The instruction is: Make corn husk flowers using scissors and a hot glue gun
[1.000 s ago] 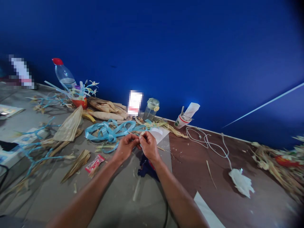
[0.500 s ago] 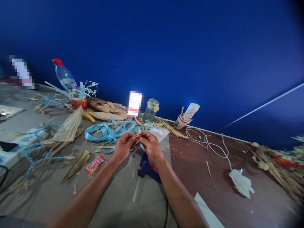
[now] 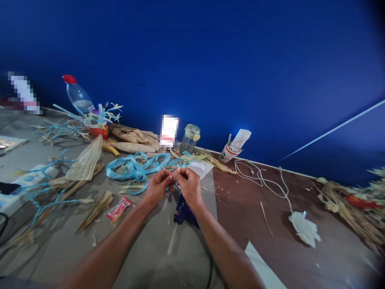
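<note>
My left hand (image 3: 157,188) and my right hand (image 3: 190,186) meet over the middle of the table, fingertips pinched together. A small pale husk piece (image 3: 178,167) pokes up between them; most of it is hidden by the fingers. Partly under my right wrist lies a dark blue glue gun (image 3: 184,212), its black cord running toward me. Just beyond my hands is a loose heap of light blue ribbon (image 3: 129,166). A white paper piece (image 3: 206,167) with a white roll on it sits behind my right hand.
Dried husks (image 3: 132,134), a red-capped bottle (image 3: 78,98), a glass jar (image 3: 190,138) and a cup (image 3: 230,153) line the blue wall. Blue-wrapped stems (image 3: 45,206) and a red wrapper (image 3: 118,208) lie left. A white cable (image 3: 264,182) curls on the right.
The fingers of my right hand have rolled slightly inward over the pinched piece, closing up to my left fingertips. The whole view has shifted a little; the other things lie as before.
</note>
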`<state>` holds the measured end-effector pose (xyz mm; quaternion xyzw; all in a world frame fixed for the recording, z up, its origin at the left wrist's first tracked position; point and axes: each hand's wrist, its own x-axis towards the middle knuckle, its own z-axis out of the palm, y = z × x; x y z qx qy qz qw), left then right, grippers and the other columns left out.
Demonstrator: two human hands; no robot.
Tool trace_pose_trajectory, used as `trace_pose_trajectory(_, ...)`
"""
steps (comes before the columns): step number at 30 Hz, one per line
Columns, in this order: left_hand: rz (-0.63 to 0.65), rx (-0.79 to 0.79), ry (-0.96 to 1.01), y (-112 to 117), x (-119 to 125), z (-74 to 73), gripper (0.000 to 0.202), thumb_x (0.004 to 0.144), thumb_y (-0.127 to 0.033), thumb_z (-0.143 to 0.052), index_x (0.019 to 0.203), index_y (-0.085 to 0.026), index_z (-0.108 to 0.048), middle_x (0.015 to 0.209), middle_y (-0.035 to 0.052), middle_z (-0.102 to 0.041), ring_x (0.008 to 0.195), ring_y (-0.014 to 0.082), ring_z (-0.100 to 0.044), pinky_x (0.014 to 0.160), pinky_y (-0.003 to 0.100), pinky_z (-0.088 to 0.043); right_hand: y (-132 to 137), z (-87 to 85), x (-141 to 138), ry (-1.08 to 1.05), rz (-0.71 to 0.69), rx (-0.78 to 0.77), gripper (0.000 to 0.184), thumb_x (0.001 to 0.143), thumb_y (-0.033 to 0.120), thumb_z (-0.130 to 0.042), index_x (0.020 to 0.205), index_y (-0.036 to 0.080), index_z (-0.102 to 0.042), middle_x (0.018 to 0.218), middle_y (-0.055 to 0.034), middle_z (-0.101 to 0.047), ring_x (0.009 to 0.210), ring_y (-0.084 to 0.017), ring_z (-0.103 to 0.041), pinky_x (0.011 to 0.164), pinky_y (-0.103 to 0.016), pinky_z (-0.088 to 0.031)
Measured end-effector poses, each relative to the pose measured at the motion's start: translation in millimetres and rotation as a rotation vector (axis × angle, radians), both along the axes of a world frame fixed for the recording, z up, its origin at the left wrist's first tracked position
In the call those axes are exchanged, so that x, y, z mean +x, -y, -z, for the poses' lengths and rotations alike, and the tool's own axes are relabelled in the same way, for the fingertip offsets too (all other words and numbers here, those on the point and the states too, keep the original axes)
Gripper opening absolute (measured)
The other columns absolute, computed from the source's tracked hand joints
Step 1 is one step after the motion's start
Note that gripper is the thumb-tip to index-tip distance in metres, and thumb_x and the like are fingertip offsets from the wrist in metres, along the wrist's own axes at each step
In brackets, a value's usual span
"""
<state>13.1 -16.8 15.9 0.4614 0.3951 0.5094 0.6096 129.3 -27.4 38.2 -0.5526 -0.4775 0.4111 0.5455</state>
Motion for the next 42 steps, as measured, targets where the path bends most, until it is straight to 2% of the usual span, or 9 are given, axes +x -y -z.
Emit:
trace_pose_trajectory(5, 0.035, 0.004, 0.023, 0.2, -1.1, 1.8, 0.032, 0.068, -0.044, -0.073, 0.068, -0.015, -0.060, 0.057, -0.0020, -0.056, 0.046, 0.0083, -0.048, 0.049, 0.023, -0.038, 1.8, -0.6, -2.5, 0.040, 0.053, 0.005, 0.022, 0.068, 0.038, -0.064, 0.066, 0.016, -0.064, 0.061, 0.0005, -0.062, 0.056, -0.012, -0.051, 0.054, -0.023, -0.041)
trace_pose_trajectory(13, 0.052, 0.041, 0.042, -1.4, -0.6, 8.4, 0.029, 0.071, -0.042, -0.071, 0.069, -0.015, -0.060, 0.060, -0.0014, -0.058, 0.049, 0.0094, -0.051, 0.052, 0.024, -0.039, 4.4, 8.7, -8.3, 0.205, 0.114, 0.098, 0.025, 0.078, 0.037, -0.058, 0.061, 0.018, -0.060, 0.060, 0.0008, -0.060, 0.059, -0.013, -0.053, 0.058, -0.024, -0.042)
trace_pose_trajectory(17, 0.055, 0.036, 0.055, -1.6, -0.1, 10.7, 0.031, 0.071, -0.045, -0.071, 0.071, -0.015, -0.062, 0.057, -0.0020, -0.056, 0.048, 0.0097, -0.050, 0.051, 0.024, -0.038, 4.6, 6.4, -5.1, 0.264, 0.076, 0.113, 0.026, 0.080, 0.036, -0.058, 0.061, 0.018, -0.062, 0.061, 0.0003, -0.060, 0.061, -0.014, -0.055, 0.059, -0.024, -0.042)
trace_pose_trajectory(21, 0.027, 0.012, 0.106, -2.5, -0.5, 12.9, 0.031, 0.071, -0.044, -0.072, 0.071, -0.015, -0.060, 0.060, -0.0024, -0.057, 0.048, 0.0088, -0.049, 0.051, 0.023, -0.038, 4.7, 2.3, -0.8, 0.356, 0.015, 0.176, 0.021, 0.079, 0.034, -0.061, 0.067, 0.017, -0.065, 0.071, -0.0022, -0.063, 0.066, -0.014, -0.057, 0.062, -0.024, -0.044)
trace_pose_trajectory(24, -0.016, -0.018, 0.138, -3.4, -1.2, 12.7, 0.028, 0.071, -0.040, -0.072, 0.072, -0.016, -0.058, 0.062, -0.0034, -0.058, 0.048, 0.0077, -0.048, 0.051, 0.022, -0.037, 4.9, -0.3, -0.1, 0.328, -0.002, 0.185, 0.019, 0.077, 0.036, -0.063, 0.077, 0.017, -0.067, 0.078, -0.0036, -0.064, 0.068, -0.014, -0.058, 0.062, -0.024, -0.046)
trace_pose_trajectory(28, -0.024, -0.013, 0.138, -3.7, -1.2, 12.2, 0.025, 0.072, -0.037, -0.072, 0.071, -0.016, -0.057, 0.057, -0.0050, -0.054, 0.046, 0.0069, -0.047, 0.050, 0.021, -0.036, 4.2, -2.8, -1.2, 0.236, 0.035, 0.108, 0.023, 0.072, 0.036, -0.064, 0.084, 0.016, -0.066, 0.076, -0.0033, -0.064, 0.065, -0.015, -0.059, 0.062, -0.026, -0.048)
trace_pose_trajectory(36, -0.014, 0.002, 0.060, -1.4, 1.2, 9.5, 0.028, 0.071, -0.041, -0.072, 0.072, -0.016, -0.059, 0.057, -0.0039, -0.056, 0.046, 0.0078, -0.048, 0.050, 0.022, -0.037, 3.4, -3.4, -3.3, 0.202, 0.050, 0.081, 0.016, 0.071, 0.033, -0.062, 0.072, 0.018, -0.059, 0.065, 0.0008, -0.060, 0.057, -0.013, -0.053, 0.057, -0.024, -0.044)
trace_pose_trajectory(42, -0.005, 0.036, -0.022, 1.2, 1.5, 3.5, 0.032, 0.070, -0.045, -0.071, 0.070, -0.016, -0.060, 0.054, -0.0028, -0.056, 0.046, 0.0090, -0.048, 0.051, 0.023, -0.039, 4.3, -3.1, -3.0, 0.191, 0.060, 0.088, 0.017, 0.073, 0.032, -0.058, 0.064, 0.018, -0.056, 0.062, 0.0015, -0.058, 0.056, -0.012, -0.051, 0.055, -0.023, -0.042)
